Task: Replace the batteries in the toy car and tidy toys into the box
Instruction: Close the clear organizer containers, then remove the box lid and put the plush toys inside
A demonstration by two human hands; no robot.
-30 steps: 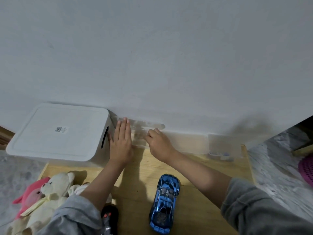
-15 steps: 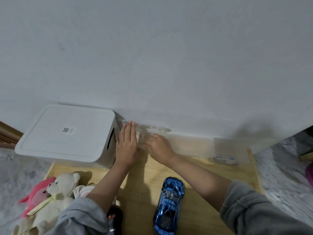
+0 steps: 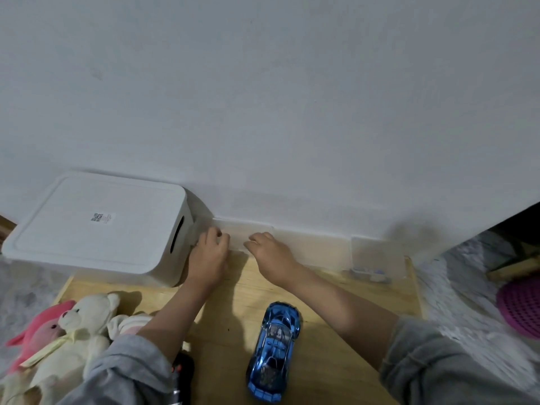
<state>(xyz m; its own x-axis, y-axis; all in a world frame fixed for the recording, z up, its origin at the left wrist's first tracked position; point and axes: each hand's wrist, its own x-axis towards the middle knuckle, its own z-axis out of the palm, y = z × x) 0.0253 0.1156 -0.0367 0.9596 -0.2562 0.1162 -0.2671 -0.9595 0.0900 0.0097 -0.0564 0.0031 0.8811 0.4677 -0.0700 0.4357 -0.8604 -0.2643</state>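
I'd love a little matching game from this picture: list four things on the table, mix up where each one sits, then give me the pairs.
Things:
1. white box
2. blue car
3. plush toys
4. clear case

Places:
A. near edge, between the two forearms
B. against the wall, at the fingertips of both hands
C. far left, against the wall
D. near left corner, in front of the box

Pairs: 1-C, 2-A, 3-D, 4-B
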